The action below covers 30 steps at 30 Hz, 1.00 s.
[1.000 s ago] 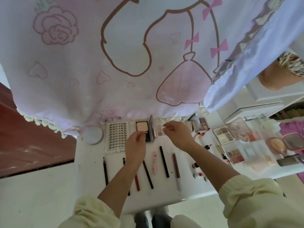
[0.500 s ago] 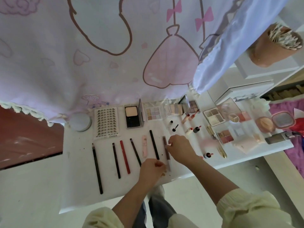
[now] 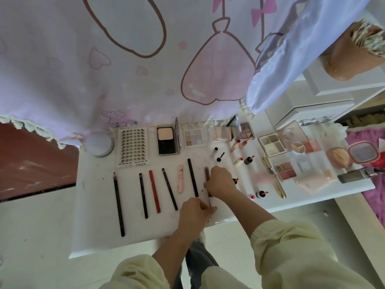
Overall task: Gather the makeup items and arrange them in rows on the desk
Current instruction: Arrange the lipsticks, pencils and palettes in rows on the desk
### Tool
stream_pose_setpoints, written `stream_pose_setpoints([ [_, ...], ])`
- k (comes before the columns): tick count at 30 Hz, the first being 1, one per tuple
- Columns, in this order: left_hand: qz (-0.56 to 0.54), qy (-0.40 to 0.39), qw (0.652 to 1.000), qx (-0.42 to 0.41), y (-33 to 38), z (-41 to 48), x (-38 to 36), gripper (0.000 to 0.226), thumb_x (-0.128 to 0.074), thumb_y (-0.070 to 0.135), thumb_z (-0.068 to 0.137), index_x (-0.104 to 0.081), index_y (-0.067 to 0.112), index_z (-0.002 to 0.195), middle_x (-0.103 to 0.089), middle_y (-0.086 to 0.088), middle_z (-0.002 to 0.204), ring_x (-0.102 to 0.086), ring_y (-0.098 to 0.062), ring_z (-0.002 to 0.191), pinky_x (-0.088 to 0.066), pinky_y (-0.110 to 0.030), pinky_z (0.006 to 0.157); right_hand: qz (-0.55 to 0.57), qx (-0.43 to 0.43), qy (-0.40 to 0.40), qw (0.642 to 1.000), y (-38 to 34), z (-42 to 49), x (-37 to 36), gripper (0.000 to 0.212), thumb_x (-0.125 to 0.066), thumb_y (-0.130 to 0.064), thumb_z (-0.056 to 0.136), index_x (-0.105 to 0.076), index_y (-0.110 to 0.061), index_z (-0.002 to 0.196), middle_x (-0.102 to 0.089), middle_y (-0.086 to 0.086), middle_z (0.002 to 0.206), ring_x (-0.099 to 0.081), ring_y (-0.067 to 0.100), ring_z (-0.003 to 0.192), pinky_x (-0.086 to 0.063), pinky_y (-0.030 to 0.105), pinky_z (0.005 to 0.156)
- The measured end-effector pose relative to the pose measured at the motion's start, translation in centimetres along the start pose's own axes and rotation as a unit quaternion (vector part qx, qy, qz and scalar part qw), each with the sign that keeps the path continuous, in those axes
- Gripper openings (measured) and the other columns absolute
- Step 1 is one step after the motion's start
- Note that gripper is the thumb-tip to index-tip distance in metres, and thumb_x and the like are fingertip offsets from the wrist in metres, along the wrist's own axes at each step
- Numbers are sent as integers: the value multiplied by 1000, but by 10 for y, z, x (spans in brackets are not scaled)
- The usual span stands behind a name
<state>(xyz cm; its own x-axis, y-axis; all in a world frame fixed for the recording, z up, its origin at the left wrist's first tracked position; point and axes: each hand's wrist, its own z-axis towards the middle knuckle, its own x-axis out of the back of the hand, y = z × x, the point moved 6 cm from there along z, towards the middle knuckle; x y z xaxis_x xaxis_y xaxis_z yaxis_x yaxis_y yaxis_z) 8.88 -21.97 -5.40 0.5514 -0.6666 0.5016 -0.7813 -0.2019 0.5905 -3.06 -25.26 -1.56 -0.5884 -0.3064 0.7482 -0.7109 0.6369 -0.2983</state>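
Note:
On the white desk [image 3: 93, 230] a near row of pencils runs left to right: a long black pencil [image 3: 118, 205], a short black pencil [image 3: 143, 195], a red pencil [image 3: 154, 191], another black pencil [image 3: 169, 188], a pink tube [image 3: 180, 181] and a black pencil [image 3: 193, 177]. A far row holds a lash card [image 3: 132, 146], a black powder compact [image 3: 167, 140] and an eyeshadow palette [image 3: 194, 137]. My right hand [image 3: 220, 181] grips the middle of a brown liner pen [image 3: 206, 173]. My left hand [image 3: 195, 211] pinches that pen's near end.
Small lip tint bottles [image 3: 248, 160], a gold tube [image 3: 279, 187] and several open palettes [image 3: 273, 143] lie scattered on the desk's right half. A round white jar [image 3: 99, 143] stands at the far left. A pink printed curtain [image 3: 145, 59] hangs behind the desk.
Both hands came back from the palettes in the far row to the near row. They now hold the brown liner pen at the right end of the pencils.

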Motion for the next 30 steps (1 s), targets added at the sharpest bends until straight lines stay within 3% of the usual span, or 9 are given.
stream_pose_setpoints([
  [7, 13, -17, 1000, -23, 4, 1, 0, 30, -67, 39, 86, -70, 10, 79, -72, -7, 80, -66, -16, 72, -50, -21, 75, 86, -9, -6, 996, -1, 3, 1, 40, -69, -14, 78, -33, -13, 62, -39, 0, 58, -39, 13, 50, -32, 21, 45],
  [11, -79, -52, 995, -25, 1, -7, 17, 13, -72, 28, 84, -71, 16, 84, -74, 0, 82, -71, -14, 75, -57, -29, 84, 152, -9, -14, 988, -1, -5, 9, 22, -68, -18, 79, -55, -3, 68, -60, 11, 61, -53, 17, 49, -42, 23, 46],
  [14, -165, -92, 981, -39, 1, -20, 49, 13, -75, 23, 82, -73, 14, 92, -75, 0, 84, -72, -14, 76, -58, -27, 80, 276, -1, -23, 961, 0, -23, 25, 13, -68, -15, 83, -60, -8, 90, -72, 10, 77, -66, 16, 57, -46, 22, 43],
  [18, -183, -142, 972, -48, -2, -26, 92, 18, -73, 28, 82, -75, 16, 95, -75, -1, 88, -71, -14, 85, -56, -24, 79, 433, 19, -53, 899, -2, -38, 41, 15, -63, -16, 90, -67, -2, 92, -74, 12, 75, -66, 16, 56, -49, 22, 47],
  [23, -342, -77, 936, -24, 3, -18, 132, 22, -71, 31, 83, -74, 11, 90, -70, -5, 82, -69, -15, 81, -57, -30, 79, 487, 61, -92, 866, -8, -40, 62, 28, -70, -25, 87, -72, 2, 95, -71, 13, 76, -60, 15, 57, -48, 22, 54],
  [28, -480, 61, 875, 18, 14, -7, 147, 30, -75, 37, 80, -69, 7, 81, -68, -4, 71, -66, -14, 71, -56, -29, 75, 388, 127, -150, 900, -17, -47, 62, 42, -63, -40, 90, -72, 1, 93, -66, 8, 69, -55, 13, 55, -44, 21, 53],
  [30, -480, 77, 874, 0, 23, -7, 145, 34, -74, 39, 81, -72, 5, 88, -72, -3, 79, -69, -14, 80, -56, -28, 81, 376, 126, -151, 906, -18, -49, 55, 50, -56, -45, 93, -72, 2, 91, -61, 4, 63, -51, 12, 53, -43, 21, 53],
])
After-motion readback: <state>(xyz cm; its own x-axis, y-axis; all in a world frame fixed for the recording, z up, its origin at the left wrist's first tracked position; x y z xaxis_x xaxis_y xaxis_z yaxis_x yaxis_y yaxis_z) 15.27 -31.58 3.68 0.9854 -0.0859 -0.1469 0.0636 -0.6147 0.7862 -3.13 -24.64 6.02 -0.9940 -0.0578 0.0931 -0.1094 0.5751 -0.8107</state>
